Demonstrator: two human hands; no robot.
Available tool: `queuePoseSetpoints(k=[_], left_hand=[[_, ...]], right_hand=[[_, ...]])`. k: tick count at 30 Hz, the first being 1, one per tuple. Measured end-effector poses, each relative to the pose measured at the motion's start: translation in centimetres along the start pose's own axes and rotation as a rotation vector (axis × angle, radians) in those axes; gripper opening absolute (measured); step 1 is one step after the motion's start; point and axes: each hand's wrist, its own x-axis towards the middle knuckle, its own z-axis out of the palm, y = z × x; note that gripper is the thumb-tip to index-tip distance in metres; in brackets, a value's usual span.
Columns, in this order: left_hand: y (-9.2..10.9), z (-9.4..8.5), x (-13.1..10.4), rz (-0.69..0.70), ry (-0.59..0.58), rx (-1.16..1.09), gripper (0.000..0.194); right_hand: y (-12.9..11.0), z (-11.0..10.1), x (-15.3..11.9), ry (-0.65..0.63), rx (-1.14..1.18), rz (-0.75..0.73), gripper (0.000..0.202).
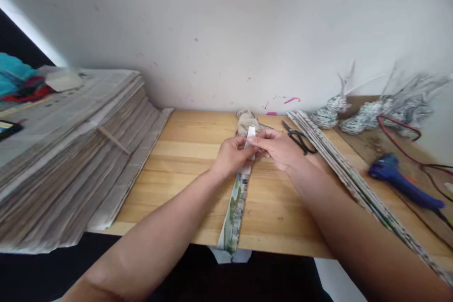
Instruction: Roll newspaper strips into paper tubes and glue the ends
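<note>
1. Paper strip was prob. light, thin & bendy, easy to crease or tear; best grip was flat btwn thumb & fingertips, nr far end.
2. L hand & R hand both pinched it narrow, close tog., just below its white tip.
3. It lay over wooden table, btwn forearms, near end at front edge, cloth just beyond tip.
4. Long axis ran front-to-back; white tip pointed twd wall, leaning slightly R.

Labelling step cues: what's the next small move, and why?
Probably slide the left hand down the paper strip, creasing it, while the right hand steadies the far end: both hands pinch near there, and the strip looks wider toward the near edge of the table.
</note>
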Motion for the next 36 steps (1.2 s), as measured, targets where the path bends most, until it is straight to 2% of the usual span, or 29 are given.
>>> queuePoseSetpoints(k=[10,15,22,27,29,36], left_hand=[[0.7,0.1,-0.4,-0.06,-0.064,-0.186,0.024],[0.8,0.0,-0.5,-0.08,-0.083,-0.151,0.023],[1.0,0.1,-0.7,-0.088,-0.077,-0.098,0.018],[0.9,0.1,-0.6,-0.107,-0.096,-0.142,0.02],[0.9,0.1,-0.5,-0.114,-0.102,-0.153,0.021],[0.7,0.1,-0.4,-0.091,-0.133,-0.151,0.025]], right_hand=[[0.4,-0.1,0.0,-0.044,-0.04,-0.071,0.031],[0.4,-0.6,0.3,-0.07,-0.026,-0.022,0.029],[0.5,-0.1,0.1,-0.022,-0.022,0.008,0.036],[0.1,-1.1,0.1,-0.177,-0.081,0.001,0.027],[-0.1,-1.7,0.2,-0.203,-0.141,-0.022,0.027],[0.1,-1.7,0.5,-0.107,-0.114,-0.04,0.023]])
